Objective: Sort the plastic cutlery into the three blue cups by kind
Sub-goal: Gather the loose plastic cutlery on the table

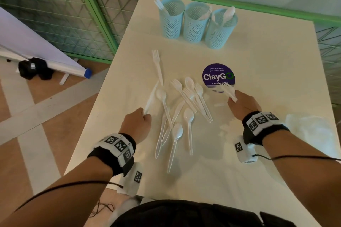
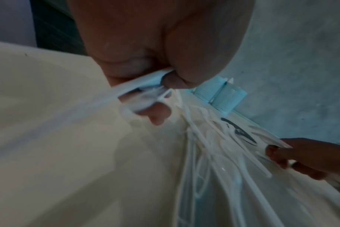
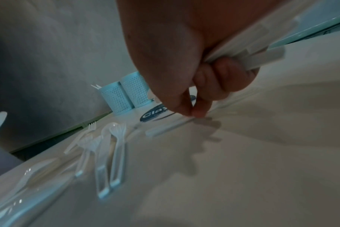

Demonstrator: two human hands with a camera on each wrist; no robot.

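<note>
From the head camera, the white plastic cutlery (image 1: 181, 108) lies in a loose, overlapping heap in the middle of the white table (image 1: 267, 57), with one fork (image 1: 157, 66) apart on the far left of the heap. The three blue cups (image 1: 195, 22) stand in a row at the far edge, each already holding a few pieces. The left hand (image 1: 137, 122) is curled round the handle end of a knife (image 1: 151, 97) at the heap's left side. The right hand (image 1: 241, 104) grips a small bundle of forks (image 1: 228, 89) just over the purple sticker (image 1: 217, 75).

From the left wrist, the fingers (image 2: 157, 115) close on a flat white handle (image 2: 145, 79); the picture is blurred, so how many pieces they hold is unclear.

From the right wrist, curled fingers (image 3: 223, 76) clamp several handles (image 3: 262, 56) against the palm, while the thumb and a fingertip pinch at another piece lying on the tabletop.

The pieces look very light, thin and smooth, probably somewhat springy and brittle if bent. Lying flat on a glossy surface, they seem likely to skid and need a fingertip under an edge. The handle, near its middle, is the sound place to hold; tangled tines may drag neighbours along.
</note>
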